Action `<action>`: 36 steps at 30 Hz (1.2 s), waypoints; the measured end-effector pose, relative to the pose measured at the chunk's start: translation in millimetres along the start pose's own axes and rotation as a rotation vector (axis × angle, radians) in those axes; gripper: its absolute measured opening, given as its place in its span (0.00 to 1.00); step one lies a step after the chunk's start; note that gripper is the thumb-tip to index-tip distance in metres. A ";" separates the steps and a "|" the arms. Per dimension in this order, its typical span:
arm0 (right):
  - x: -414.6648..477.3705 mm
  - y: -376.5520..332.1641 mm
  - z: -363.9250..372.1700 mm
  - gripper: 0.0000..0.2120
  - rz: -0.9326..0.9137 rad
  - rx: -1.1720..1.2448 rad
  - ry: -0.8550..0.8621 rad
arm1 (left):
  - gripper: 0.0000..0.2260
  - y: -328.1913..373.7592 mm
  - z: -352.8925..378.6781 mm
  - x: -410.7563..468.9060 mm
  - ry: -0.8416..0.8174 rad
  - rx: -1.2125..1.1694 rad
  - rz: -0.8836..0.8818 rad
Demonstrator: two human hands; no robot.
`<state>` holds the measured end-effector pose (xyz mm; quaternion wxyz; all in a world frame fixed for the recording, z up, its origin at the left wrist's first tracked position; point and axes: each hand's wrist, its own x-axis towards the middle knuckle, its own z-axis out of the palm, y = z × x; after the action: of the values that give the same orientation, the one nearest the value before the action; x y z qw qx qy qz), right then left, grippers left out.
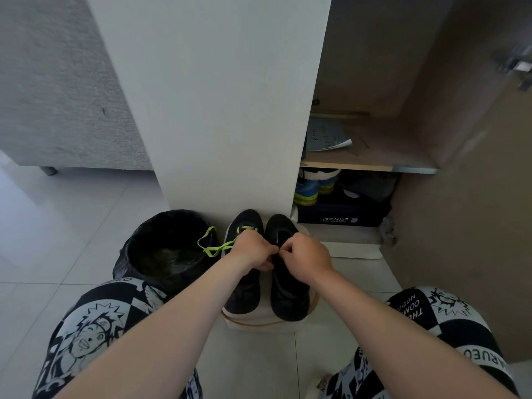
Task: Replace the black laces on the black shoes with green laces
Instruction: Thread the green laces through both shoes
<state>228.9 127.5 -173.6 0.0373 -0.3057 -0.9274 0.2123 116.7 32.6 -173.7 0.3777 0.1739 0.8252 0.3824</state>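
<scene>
Both black shoes sit side by side, toes pointing away, on a low white stand (259, 325) in front of the cupboard (374, 145), which lifts them within easy reach. The left shoe (244, 292) already carries a green lace (211, 250) at its far eyelets, with the slack looping left over the bin (161, 251). The left hand (250, 250) and right hand (309, 254) are curled, fingertips meeting over the right shoe (289, 300). I cannot tell what they pinch, probably a lace end.

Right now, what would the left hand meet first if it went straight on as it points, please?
Most likely the right hand: the left hand points across at it, nearly touching, above a black shoe; depth is unclear.
</scene>
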 end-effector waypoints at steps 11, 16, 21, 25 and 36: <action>5.1 -0.4 -0.4 0.13 -0.056 -0.191 -0.050 | 0.14 3.8 1.0 -1.7 0.015 0.224 0.150; 5.3 1.5 -2.4 0.11 -0.067 -0.155 -0.077 | 0.11 2.5 -1.2 -1.7 -0.008 0.254 0.179; 5.7 -3.2 -6.3 0.07 -0.254 -0.346 -0.061 | 0.10 0.7 -2.0 -5.1 -0.004 0.263 0.203; 6.4 -0.8 -4.8 0.10 -0.151 -0.177 -0.057 | 0.11 -6.5 -1.6 -3.1 -0.015 0.048 0.126; 9.0 -4.1 -3.4 0.07 -0.064 -0.092 -0.046 | 0.09 -13.1 2.3 -1.1 -0.034 -0.203 0.037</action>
<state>220.0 131.1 -169.4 0.0086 -0.2722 -0.9461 0.1753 119.2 24.7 -184.2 0.4002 0.1562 0.7722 0.4680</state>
